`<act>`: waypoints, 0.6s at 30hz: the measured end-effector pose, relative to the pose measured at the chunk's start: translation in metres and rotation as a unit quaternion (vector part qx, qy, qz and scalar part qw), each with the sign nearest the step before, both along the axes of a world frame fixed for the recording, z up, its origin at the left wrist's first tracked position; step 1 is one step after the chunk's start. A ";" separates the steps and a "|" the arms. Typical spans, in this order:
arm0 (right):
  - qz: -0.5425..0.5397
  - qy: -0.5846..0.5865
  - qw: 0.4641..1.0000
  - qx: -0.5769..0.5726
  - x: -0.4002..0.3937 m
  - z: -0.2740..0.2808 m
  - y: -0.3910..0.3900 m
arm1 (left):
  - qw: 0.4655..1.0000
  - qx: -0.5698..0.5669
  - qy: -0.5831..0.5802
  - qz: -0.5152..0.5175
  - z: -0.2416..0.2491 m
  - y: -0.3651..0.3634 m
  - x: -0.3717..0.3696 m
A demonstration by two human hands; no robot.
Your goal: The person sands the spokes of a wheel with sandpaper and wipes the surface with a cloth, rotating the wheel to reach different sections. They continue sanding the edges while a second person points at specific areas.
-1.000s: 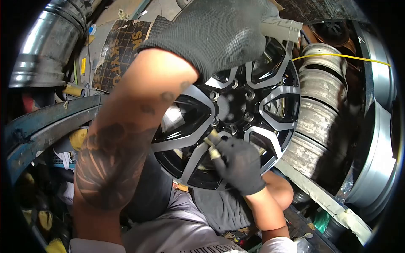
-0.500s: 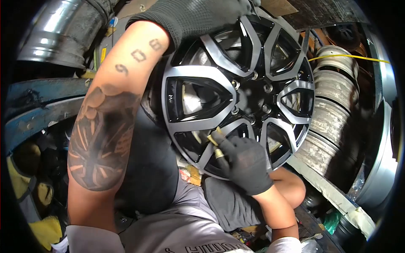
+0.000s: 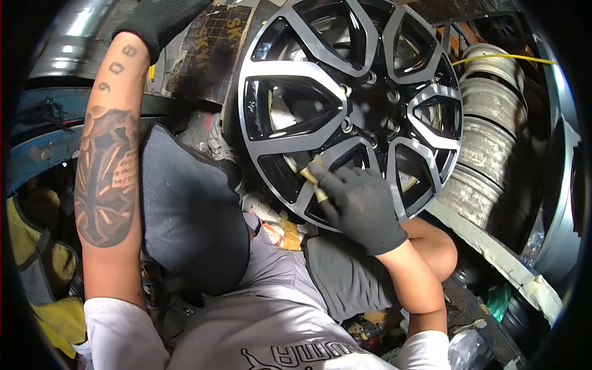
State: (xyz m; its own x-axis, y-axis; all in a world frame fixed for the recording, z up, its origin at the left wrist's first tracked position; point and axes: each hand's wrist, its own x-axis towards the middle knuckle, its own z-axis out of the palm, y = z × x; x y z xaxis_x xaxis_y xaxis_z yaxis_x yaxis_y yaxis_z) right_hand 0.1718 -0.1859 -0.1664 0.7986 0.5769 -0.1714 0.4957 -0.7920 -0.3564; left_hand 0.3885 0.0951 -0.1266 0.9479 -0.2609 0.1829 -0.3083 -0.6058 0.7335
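Observation:
A large black and silver alloy wheel (image 3: 302,143) leans in front of my lap, its spoked face toward me. My right hand (image 3: 365,206), in a dark glove, is closed on the wheel's lower spoke area. Tan bands show near the tips of its index finger and thumb. My left hand (image 3: 161,23), also gloved, is at the top left, apart from the wheel, over the metal drum's side. The frame edge cuts off its fingers, so what it holds, if anything, is hidden.
Several worn rims (image 3: 487,129) are stacked at the right, with a yellow cord (image 3: 505,57) above. A shiny metal drum (image 3: 77,37) and blue beams (image 3: 46,148) are at the left. A dark pad (image 3: 194,209) covers my left leg.
My left hand has left the wheel's top and moved to the left. The wheel and my right hand on it appear slightly higher in view.

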 end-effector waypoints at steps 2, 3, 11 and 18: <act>0.026 -0.020 0.999 0.013 -0.002 -0.002 0.003 | 1.000 0.002 -0.013 -0.003 -0.001 -0.002 -0.002; 0.030 -0.015 0.999 0.004 -0.001 0.001 0.005 | 1.000 0.001 -0.019 -0.004 -0.001 -0.003 -0.004; -0.172 0.016 0.978 0.116 0.028 0.007 -0.022 | 0.995 -0.008 -0.090 -0.041 -0.007 -0.014 -0.005; -0.138 0.046 0.983 0.108 0.027 0.002 -0.006 | 0.985 -0.115 0.040 -0.126 -0.009 -0.030 0.009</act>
State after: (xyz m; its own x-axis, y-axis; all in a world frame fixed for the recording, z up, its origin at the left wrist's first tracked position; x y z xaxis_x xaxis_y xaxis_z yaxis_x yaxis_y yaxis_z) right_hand 0.1986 -0.1919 -0.1647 0.9167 0.3717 -0.1465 0.2310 -0.7923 -0.5647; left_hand 0.3977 0.0653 -0.1352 0.8726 -0.4496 0.1910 -0.3622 -0.3332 0.8705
